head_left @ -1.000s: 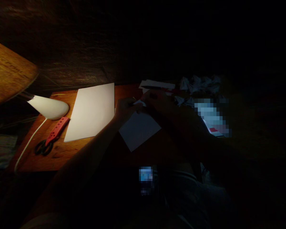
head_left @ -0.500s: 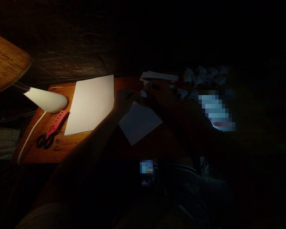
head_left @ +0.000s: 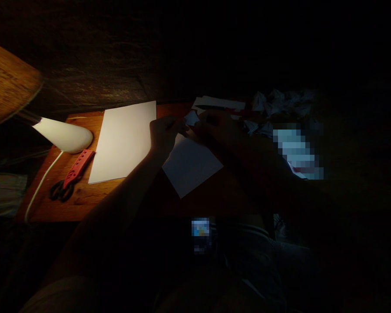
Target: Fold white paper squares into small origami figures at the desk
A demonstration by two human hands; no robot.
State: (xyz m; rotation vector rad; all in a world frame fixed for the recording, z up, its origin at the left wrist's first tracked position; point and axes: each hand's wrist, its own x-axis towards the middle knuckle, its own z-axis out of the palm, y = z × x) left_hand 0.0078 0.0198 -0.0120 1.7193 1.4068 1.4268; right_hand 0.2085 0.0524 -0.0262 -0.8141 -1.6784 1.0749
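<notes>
Between my two hands is a small white piece of folded paper [head_left: 191,118], its outline angular. My left hand [head_left: 166,130] pinches its left side, fingers bent together. On the other side my right hand [head_left: 217,124], deep in shadow, grips the right edge; its fingers show only dimly. Just below the hands a white square sheet of paper [head_left: 192,167] lies on the wooden table [head_left: 81,191], one corner pointing toward me. A larger white stack of paper [head_left: 127,143] lies to the left, partly behind my left forearm.
A lamp [head_left: 65,135] lights the left side. Near its base lie black-handled scissors [head_left: 61,190] with a red perforated piece. Farther back are paper pieces [head_left: 220,102] under a dark blade [head_left: 210,107]. Several folded paper shapes [head_left: 276,103] and a pixelated bright patch [head_left: 296,152] are at right.
The folded paper has come up slightly and shows more of its face between the fingers. My left hand has shifted a little left. The table items stay put.
</notes>
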